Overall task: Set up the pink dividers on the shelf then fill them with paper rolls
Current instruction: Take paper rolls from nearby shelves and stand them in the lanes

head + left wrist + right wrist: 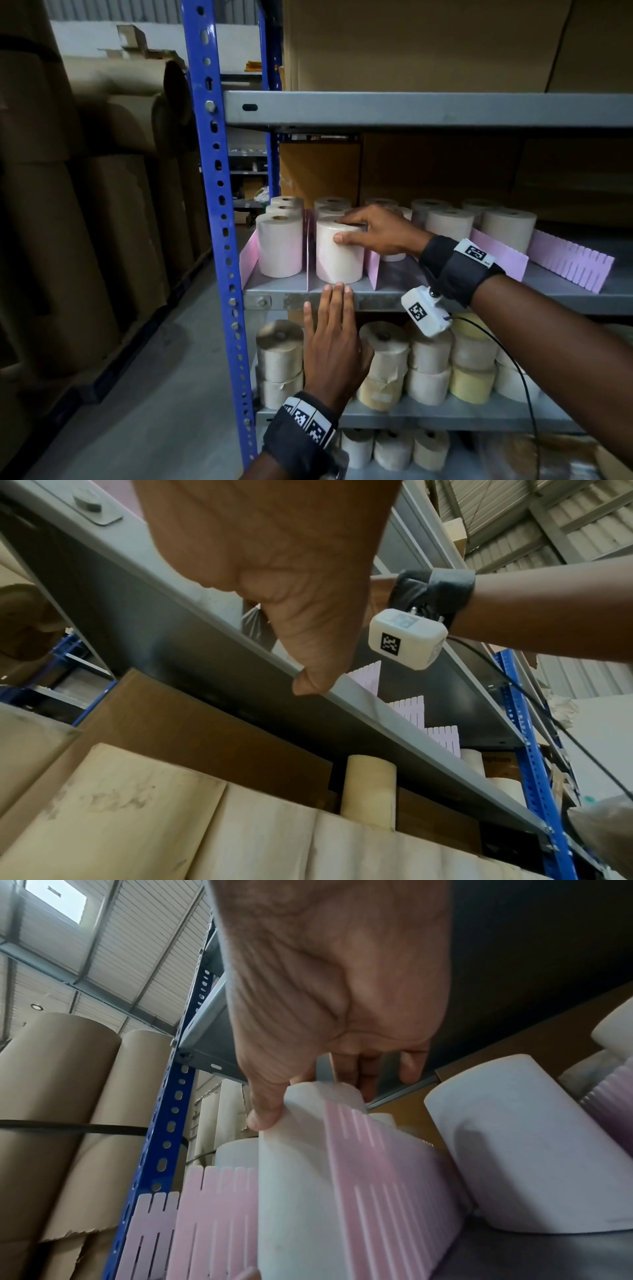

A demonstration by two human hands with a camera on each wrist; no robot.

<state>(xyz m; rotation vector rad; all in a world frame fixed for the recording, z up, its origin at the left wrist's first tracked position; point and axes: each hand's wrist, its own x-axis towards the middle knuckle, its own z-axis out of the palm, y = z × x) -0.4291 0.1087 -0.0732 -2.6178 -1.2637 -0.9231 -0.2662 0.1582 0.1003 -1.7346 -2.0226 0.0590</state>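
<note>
My right hand grips a white paper roll from above, thumb on its side and fingers over its top. The roll stands upright at the front of the second slot, between two pink dividers. In the right wrist view my thumb presses the roll beside a slotted pink divider. My left hand is flat with straight fingers, its fingertips at the grey shelf edge just below the roll. Other rolls fill the first slot and the row behind.
More pink dividers lie further right on the shelf, also seen as dividers from below. A blue upright post bounds the shelf on the left. Stacked rolls sit on the lower shelf, big brown paper rolls stand at left.
</note>
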